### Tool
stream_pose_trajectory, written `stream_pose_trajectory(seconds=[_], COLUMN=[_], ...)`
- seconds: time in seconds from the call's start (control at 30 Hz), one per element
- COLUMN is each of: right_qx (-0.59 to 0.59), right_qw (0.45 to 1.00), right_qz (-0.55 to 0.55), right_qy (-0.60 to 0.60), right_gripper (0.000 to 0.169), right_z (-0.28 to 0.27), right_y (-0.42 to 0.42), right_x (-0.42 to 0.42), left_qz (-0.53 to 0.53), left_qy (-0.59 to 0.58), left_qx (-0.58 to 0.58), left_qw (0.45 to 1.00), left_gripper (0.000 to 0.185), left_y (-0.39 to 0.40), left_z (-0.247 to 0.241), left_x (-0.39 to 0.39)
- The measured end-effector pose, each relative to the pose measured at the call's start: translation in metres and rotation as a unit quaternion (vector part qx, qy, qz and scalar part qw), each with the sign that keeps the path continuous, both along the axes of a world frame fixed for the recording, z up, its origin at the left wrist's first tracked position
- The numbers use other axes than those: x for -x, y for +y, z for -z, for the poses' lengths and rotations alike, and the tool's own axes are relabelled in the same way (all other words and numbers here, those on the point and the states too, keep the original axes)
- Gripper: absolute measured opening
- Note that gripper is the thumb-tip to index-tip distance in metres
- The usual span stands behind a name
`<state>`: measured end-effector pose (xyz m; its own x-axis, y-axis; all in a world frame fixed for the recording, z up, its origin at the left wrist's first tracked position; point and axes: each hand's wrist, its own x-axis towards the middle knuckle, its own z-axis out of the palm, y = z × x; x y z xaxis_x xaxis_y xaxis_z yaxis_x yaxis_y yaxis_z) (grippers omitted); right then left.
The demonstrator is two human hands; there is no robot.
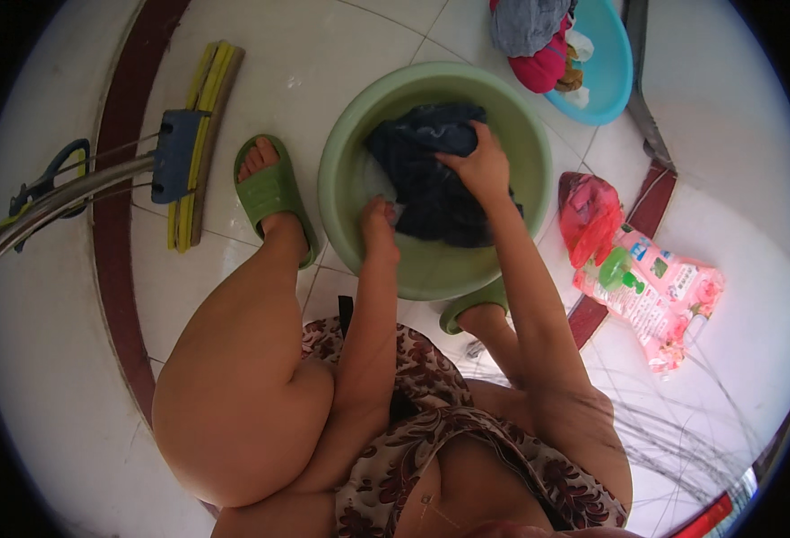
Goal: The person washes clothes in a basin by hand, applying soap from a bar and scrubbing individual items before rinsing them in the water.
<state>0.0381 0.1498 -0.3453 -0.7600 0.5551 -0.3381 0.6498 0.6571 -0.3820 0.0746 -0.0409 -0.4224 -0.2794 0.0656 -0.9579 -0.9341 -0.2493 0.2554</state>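
Observation:
A round green plastic basin (pixel 336 168) stands on the floor between my feet. In it lies a wet, dark navy garment (pixel 435 195), bunched up, with whitish, cloudy water (pixel 376 178) to its left. My right hand (pixel 484 167) grips the garment's upper right part, thumb and fingers spread over a fold. Inside the basin's lower left, beside the garment's edge, my left hand (pixel 378 225) is curled. Something small and pale shows at its fingers; I cannot tell what it is or whether the hand holds it.
A sponge mop (pixel 193 148) with a metal handle is at the left. Upper right, a blue basin (pixel 613 60) holds grey, pink and other clothes (pixel 536 40). Pink detergent pouches (pixel 671 282), a green pump top (pixel 617 269) and a red plastic bag (pixel 590 212) lie right of the green basin.

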Motion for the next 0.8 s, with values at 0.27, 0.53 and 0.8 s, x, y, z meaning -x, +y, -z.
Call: stream_pose_trajectory(seconds=[0.27,0.53,0.8], right_qx=[-0.166,-0.049,-0.151], right_qw=[0.984,0.983,0.986], right_qz=[-0.053,-0.172,-0.012], right_qy=[0.024,0.026,-0.073], right_gripper=[0.08,0.051,0.06], right_z=[-0.114,-0.02,0.085], right_y=[-0.047,-0.036,-0.011], right_x=[-0.015,-0.018,0.005], left_qz=[-0.061,-0.075,-0.008], left_qy=[-0.039,-0.013,0.004], left_qx=[-0.022,0.008,-0.047], left_qw=[0.997,0.997,0.999], left_gripper=[0.034,0.045,0.055], left_y=[0.0,-0.002,-0.004], left_z=[0.003,0.004,-0.004], left_x=[0.001,0.006,0.015])
